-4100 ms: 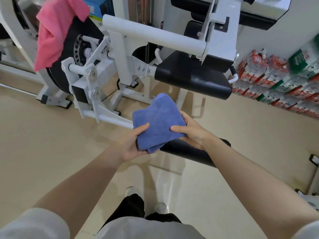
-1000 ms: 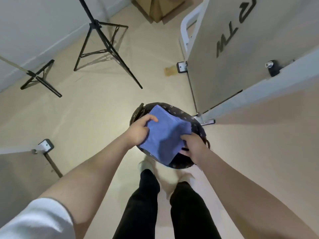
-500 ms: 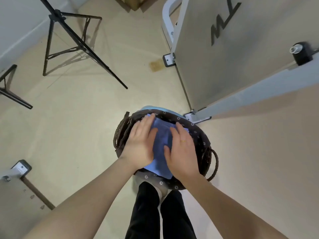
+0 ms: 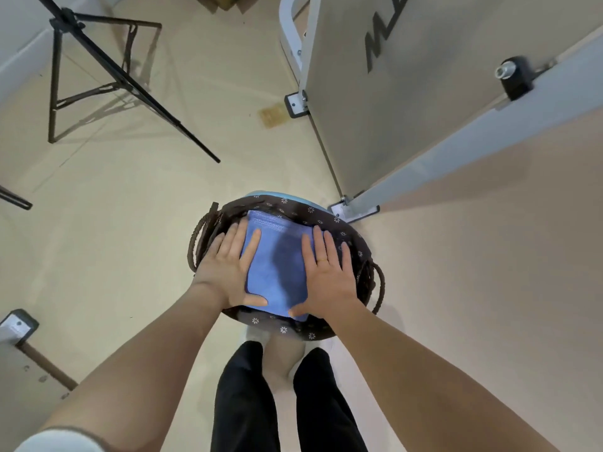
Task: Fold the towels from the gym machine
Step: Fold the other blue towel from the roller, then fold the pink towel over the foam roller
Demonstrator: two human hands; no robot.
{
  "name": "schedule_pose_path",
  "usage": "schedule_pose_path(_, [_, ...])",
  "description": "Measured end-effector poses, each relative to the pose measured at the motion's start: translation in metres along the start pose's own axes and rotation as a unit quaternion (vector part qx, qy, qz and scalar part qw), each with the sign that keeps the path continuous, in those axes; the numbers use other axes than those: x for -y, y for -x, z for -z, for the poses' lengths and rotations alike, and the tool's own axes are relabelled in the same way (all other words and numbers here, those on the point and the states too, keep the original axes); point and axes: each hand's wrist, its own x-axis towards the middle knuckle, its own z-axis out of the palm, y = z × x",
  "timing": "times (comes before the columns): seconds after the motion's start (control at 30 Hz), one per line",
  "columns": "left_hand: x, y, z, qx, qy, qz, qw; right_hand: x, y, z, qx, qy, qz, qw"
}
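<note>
A folded blue towel (image 4: pixel 277 265) lies flat inside a round dark brown woven basket (image 4: pixel 354 243) with a flower-print lining. My left hand (image 4: pixel 228 269) presses on the towel's left side with straight fingers. My right hand (image 4: pixel 328 275), a ring on one finger, lies flat on the towel's right side. The towel's middle shows between both hands. The basket stands on the floor just ahead of my feet.
A grey panel of a gym machine (image 4: pixel 408 102) with white feet stands right behind the basket. A black tripod (image 4: pixel 98 76) spreads its legs at the upper left. A white bracket (image 4: pixel 16 324) sits at the left edge. Beige floor lies all around.
I turned from the machine with the folded blue towel and lowered it into the basket. Both hands have since spread apart, flat on the towel's two sides.
</note>
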Motion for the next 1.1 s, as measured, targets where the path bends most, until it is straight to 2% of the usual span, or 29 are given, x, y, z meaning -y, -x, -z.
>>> schedule_pose_path(0.1, [0.002,0.025,0.025,-0.013,-0.049,0.002,0.999,-0.017,0.029,0.02,-0.012,-0.025,-0.021,0.999])
schedule_pose_path(0.2, [-0.002,0.054,0.062,-0.024,-0.042,-0.067,0.997,-0.037,0.072,0.05,-0.055,-0.06,-0.024,0.996])
schedule_pose_path(0.37, [-0.034,0.09,0.128,-0.037,-0.055,-0.115,0.991,-0.052,0.139,0.085,-0.108,-0.146,-0.129,0.975])
schedule_pose_path(0.5, [-0.095,0.118,0.161,0.014,0.06,-0.155,0.986,-0.064,0.202,0.089,-0.103,-0.208,-0.126,0.965])
schedule_pose_path(0.6, [-0.151,0.136,0.176,0.001,0.121,-0.222,0.967,-0.083,0.251,0.075,-0.096,-0.264,-0.142,0.949])
schedule_pose_path(0.7, [-0.21,0.154,0.186,0.01,0.146,-0.27,0.952,-0.109,0.3,0.048,-0.12,-0.353,-0.191,0.908])
schedule_pose_path(0.83, [-0.29,0.169,0.189,0.025,0.085,-0.34,0.936,-0.147,0.36,-0.001,-0.159,-0.44,-0.265,0.843])
schedule_pose_path(0.97, [-0.377,0.175,0.178,0.047,0.073,-0.371,0.925,-0.195,0.417,-0.048,-0.208,-0.494,-0.336,0.775])
schedule_pose_path(1.1, [-0.471,0.181,0.164,0.074,0.084,-0.382,0.917,-0.251,0.472,-0.09,-0.239,-0.503,-0.373,0.742])
